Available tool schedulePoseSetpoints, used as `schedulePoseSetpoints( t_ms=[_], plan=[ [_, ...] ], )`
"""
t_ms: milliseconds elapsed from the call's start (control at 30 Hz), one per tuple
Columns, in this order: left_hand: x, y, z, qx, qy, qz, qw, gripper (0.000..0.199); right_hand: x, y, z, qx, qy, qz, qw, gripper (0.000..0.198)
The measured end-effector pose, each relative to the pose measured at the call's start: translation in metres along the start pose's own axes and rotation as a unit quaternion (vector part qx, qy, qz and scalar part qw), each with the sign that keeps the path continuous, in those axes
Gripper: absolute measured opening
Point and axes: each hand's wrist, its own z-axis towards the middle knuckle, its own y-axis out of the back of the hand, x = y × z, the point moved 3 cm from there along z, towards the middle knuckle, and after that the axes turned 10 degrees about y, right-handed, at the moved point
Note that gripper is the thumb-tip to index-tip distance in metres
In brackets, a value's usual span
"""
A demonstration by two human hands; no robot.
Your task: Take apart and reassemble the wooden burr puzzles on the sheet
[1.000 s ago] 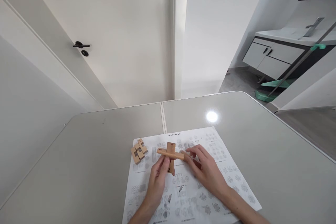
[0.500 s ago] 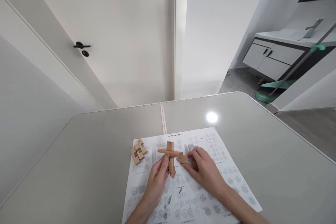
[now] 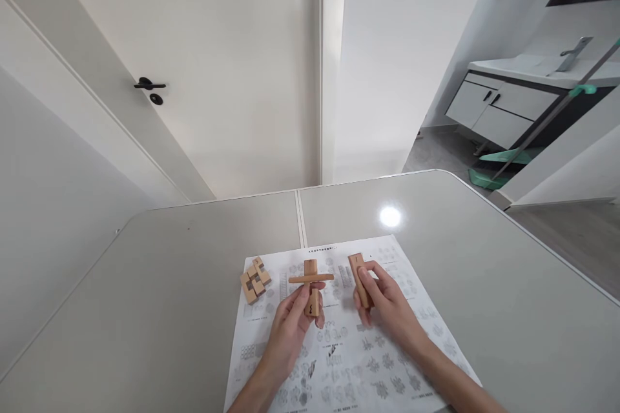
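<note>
Above the printed instruction sheet (image 3: 402, 271), my left hand (image 3: 293, 319) is closed around a cross of interlocked wooden puzzle pieces (image 3: 310, 279). One bar of the cross lies sideways and the other runs away from me, with a dark mark on its near end. To the right, apart from the cross, my right hand (image 3: 382, 293) grips a single wooden puzzle bar (image 3: 359, 279) between thumb and fingers. That bar tilts with its far end leaning left and bears a small dark mark. The fingertips under both pieces are partly hidden.
A cluster of small wooden puzzle pieces (image 3: 256, 279) rests at the sheet's upper left corner. The grey table (image 3: 159, 297) has a seam across its top. Beyond its far edge stands a white door (image 3: 242, 77); a sink cabinet (image 3: 504, 103) is at the right.
My right hand has drawn its wooden bar away from the cross to the right and turned it more upright. The cross in my left hand has levelled and shifted slightly left.
</note>
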Motion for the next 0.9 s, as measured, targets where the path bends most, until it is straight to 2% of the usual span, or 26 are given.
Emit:
schedulePoseSetpoints(
  t_ms=[133,333,667,900],
  plan=[
    [-0.001,-0.004,-0.001,0.009,0.009,-0.008,1.000,0.035,0.002,0.000,0.000,0.012,-0.026,0.024,0.999,0.040],
    [0.003,-0.003,0.000,0.038,0.031,0.005,0.999,0.040,0.012,-0.006,-0.005,0.075,-0.038,0.143,0.986,0.033],
    [0.013,-0.007,-0.001,0.117,0.087,0.031,0.989,0.041,0.006,-0.008,-0.007,0.187,0.005,0.095,0.978,0.050],
    [0.015,-0.007,-0.001,0.132,0.094,0.047,0.986,0.043,0.003,-0.009,-0.008,0.197,0.010,0.088,0.976,0.047]
  ],
)
